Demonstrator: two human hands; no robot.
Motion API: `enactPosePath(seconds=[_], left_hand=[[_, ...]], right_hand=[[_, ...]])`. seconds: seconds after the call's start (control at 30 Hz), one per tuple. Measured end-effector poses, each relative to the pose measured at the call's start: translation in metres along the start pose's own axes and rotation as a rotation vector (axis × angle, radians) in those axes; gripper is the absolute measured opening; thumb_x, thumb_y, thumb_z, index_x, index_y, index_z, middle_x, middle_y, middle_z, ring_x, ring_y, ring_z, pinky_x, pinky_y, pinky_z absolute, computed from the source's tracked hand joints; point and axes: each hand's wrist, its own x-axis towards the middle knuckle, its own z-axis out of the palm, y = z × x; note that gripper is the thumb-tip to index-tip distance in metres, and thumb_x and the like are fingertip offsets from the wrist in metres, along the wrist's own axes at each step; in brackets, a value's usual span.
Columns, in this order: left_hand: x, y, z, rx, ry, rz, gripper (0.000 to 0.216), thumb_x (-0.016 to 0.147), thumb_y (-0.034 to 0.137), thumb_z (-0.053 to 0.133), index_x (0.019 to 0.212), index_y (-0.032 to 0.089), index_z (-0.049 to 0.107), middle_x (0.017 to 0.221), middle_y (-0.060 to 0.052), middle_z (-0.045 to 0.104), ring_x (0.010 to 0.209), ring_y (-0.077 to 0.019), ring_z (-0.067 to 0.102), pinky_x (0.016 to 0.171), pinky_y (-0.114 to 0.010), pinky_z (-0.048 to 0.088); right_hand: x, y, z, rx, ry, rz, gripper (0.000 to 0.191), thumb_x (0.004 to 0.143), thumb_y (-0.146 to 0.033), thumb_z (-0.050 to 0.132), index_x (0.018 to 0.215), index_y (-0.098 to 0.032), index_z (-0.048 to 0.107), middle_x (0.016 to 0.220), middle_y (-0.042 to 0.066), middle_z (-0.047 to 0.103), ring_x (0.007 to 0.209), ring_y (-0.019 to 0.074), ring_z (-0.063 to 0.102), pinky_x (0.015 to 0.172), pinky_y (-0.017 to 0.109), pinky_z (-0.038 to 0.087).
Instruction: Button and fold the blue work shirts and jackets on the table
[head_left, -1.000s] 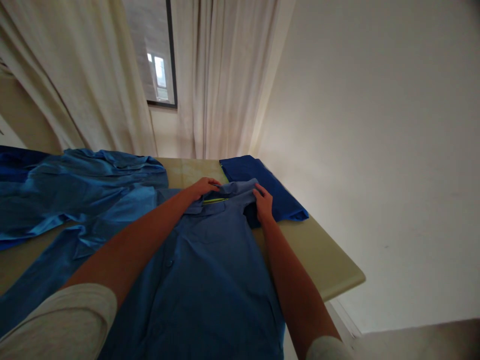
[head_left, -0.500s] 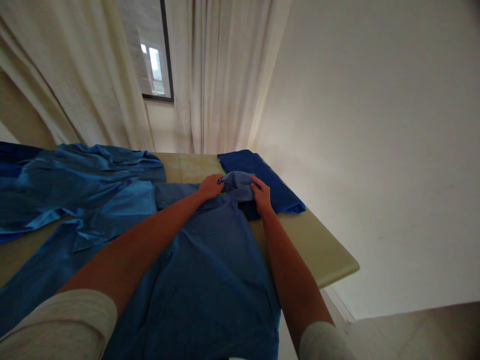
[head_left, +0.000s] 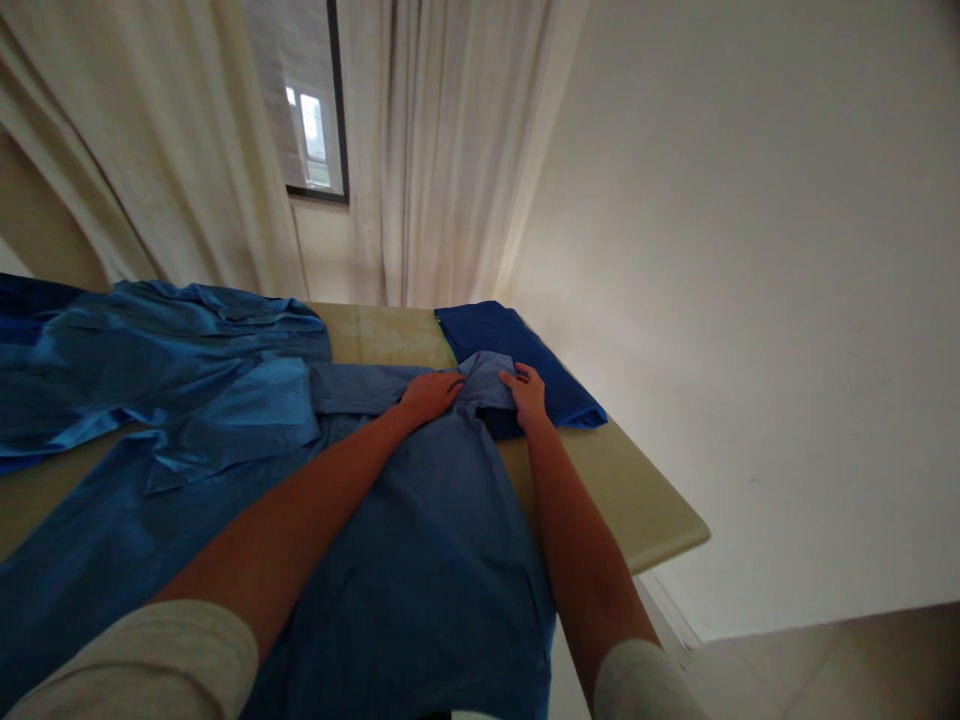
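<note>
A blue button shirt [head_left: 420,540] lies spread on the pale table [head_left: 637,510] in front of me. My left hand [head_left: 429,394] rests on the shirt's collar area, fingers curled and pressed onto the cloth. My right hand [head_left: 528,392] grips the collar's right side, with the fingers bent over the fabric. Both hands sit at the shirt's far end, close together. The collar itself is partly hidden under them.
A folded dark blue garment [head_left: 517,345] lies just beyond my right hand at the table's far right corner. A heap of blue clothes [head_left: 150,350] covers the left side. Curtains [head_left: 442,150] and a window [head_left: 307,110] stand behind; a white wall is to the right.
The raised collar has been pressed down flat. My left hand slid a little right and lower on the shirt; my right hand stayed at the collar's right side.
</note>
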Motion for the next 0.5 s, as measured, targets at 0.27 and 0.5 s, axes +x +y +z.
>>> enactPosePath(seconds=[0.27,0.5], left_hand=[[0.005,-0.004,0.008,-0.122,0.056,0.008,0.037,0.099,0.030,0.049,0.131,0.024,0.068,0.136,-0.011,0.067,0.127,-0.0292,0.058,0.113,-0.045,0.039],[0.005,-0.021,-0.004,-0.442,0.267,-0.371,0.029,0.102,0.026,0.041,0.115,0.013,0.063,0.116,-0.017,0.071,0.114,-0.0256,0.065,0.098,-0.035,0.047]], right_hand=[[-0.021,-0.033,0.009,-0.244,-0.217,-0.469,0.056,0.075,-0.010,0.054,0.128,-0.017,0.071,0.127,0.009,0.072,0.118,0.0241,0.065,0.111,0.041,0.048],[-0.071,-0.060,0.037,-0.572,-0.636,-1.112,0.064,0.085,0.002,0.041,0.137,-0.025,0.067,0.141,0.006,0.063,0.136,0.0201,0.051,0.121,0.038,0.038]])
